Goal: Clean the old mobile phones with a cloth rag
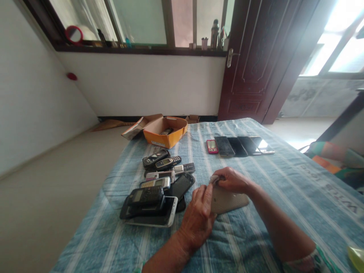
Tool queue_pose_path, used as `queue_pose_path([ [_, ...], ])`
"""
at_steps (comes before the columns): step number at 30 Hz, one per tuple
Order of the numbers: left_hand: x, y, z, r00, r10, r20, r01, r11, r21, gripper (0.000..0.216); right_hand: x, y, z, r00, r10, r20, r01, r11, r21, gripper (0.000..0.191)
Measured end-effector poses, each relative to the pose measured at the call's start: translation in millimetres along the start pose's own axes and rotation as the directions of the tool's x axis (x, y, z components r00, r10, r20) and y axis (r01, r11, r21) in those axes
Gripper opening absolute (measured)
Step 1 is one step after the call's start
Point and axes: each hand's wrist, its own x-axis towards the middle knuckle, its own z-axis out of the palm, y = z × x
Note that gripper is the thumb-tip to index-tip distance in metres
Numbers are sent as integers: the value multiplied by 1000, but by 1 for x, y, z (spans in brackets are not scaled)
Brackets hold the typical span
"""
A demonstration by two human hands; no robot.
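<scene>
A phone (229, 201) with a beige patterned back lies face down on the striped cloth in front of me. My left hand (200, 209) grips its left end, fingers bent over the edge. Pinched in my right hand (231, 179) is a small whitish wiping cloth (214, 178), pressed against the phone's far left corner. Left of my hands lies a heap of old phones, among them a black keypad phone (146, 195), a white-framed smartphone (170, 216) and a dark touchscreen phone (182, 186).
An orange cardboard box (165, 141), lid open, stands at the bed's far left with something dark inside. Towards the far right, a red phone (212, 146) lies beside a row of dark smartphones (238, 146). A yellow object (356, 258) shows at the lower right edge.
</scene>
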Motion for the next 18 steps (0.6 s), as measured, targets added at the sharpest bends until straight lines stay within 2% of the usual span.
queue_pose_path([
  [18, 3, 3, -6, 1000, -21, 22, 21, 1000, 7, 65, -6, 23, -20, 996, 85, 26, -84, 996, -12, 27],
])
